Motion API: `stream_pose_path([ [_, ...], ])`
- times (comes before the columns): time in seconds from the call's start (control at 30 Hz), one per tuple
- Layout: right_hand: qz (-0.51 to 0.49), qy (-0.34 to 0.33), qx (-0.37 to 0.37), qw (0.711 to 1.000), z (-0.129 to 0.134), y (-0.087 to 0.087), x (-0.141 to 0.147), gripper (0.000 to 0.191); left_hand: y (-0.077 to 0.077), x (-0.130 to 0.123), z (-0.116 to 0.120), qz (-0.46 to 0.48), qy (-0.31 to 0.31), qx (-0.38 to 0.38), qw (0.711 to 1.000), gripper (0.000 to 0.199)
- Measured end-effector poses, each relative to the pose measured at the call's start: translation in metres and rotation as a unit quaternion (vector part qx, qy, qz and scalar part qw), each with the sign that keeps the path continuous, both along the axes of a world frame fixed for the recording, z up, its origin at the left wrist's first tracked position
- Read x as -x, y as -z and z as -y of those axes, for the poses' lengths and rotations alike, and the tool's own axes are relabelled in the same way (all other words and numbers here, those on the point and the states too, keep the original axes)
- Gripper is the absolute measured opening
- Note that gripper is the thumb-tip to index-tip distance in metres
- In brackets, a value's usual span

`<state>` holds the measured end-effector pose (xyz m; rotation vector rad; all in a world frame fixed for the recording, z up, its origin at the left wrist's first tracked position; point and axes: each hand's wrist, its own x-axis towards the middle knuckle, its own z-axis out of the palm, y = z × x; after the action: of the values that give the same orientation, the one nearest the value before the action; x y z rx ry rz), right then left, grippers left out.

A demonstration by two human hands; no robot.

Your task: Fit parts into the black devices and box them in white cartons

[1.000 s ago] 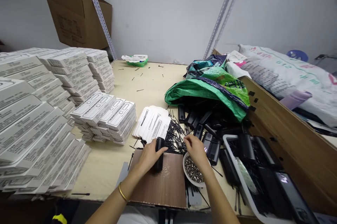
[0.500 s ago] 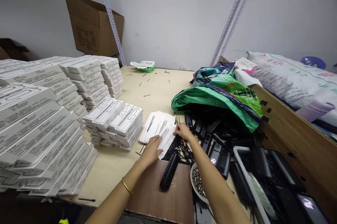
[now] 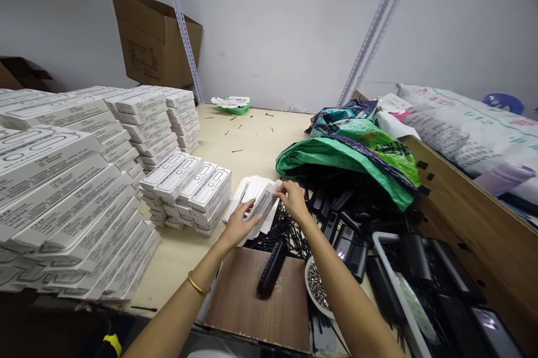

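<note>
Between both hands is a flat, unfolded white carton (image 3: 261,208) with a printed picture on its face, tilted up off a pile of similar flat cartons (image 3: 239,194). My left hand (image 3: 239,226), with a gold bangle on its wrist, holds its left edge between thumb and fingers. At the far right corner, my right hand (image 3: 293,199) pinches the carton. Just in front of the hands, a long black device (image 3: 272,269) lies on a brown wooden board (image 3: 247,296). Loose thin black pieces (image 3: 290,235) are heaped beneath and to the right of the carton.
Stacks of white boxes (image 3: 63,179) fill the left side, with a smaller stack (image 3: 189,190) nearer. A bowl of small metal parts (image 3: 317,285) sits under my right forearm. To the right are a green sack (image 3: 336,156), black devices and a grey-rimmed tray (image 3: 390,274).
The carton has been raised and tilted off the pile, moving slightly away from the board. My left hand has gone from lying on it to gripping its edge.
</note>
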<state>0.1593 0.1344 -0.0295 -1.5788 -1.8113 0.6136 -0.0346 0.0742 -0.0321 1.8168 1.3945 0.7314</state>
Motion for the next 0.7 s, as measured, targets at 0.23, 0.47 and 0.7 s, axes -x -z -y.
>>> stream_pose_path([
  [0.23, -0.173, -0.200, -0.029, 0.964, 0.036, -0.027, 0.010, 0.024, -0.029, -0.001, 0.042, 0.453, 0.054, 0.363, 0.813, 0.055],
  [0.47, -0.465, -0.035, 0.028, 0.884, 0.091, -0.003, 0.032, 0.026, -0.030, -0.011, 0.068, 0.418, -0.011, 0.276, 0.865, 0.081],
  [0.7, -0.453, 0.031, 0.021, 0.891, 0.132, 0.003, 0.051, 0.029, -0.020, -0.021, 0.078, 0.272, 0.018, 0.220, 0.936, 0.060],
])
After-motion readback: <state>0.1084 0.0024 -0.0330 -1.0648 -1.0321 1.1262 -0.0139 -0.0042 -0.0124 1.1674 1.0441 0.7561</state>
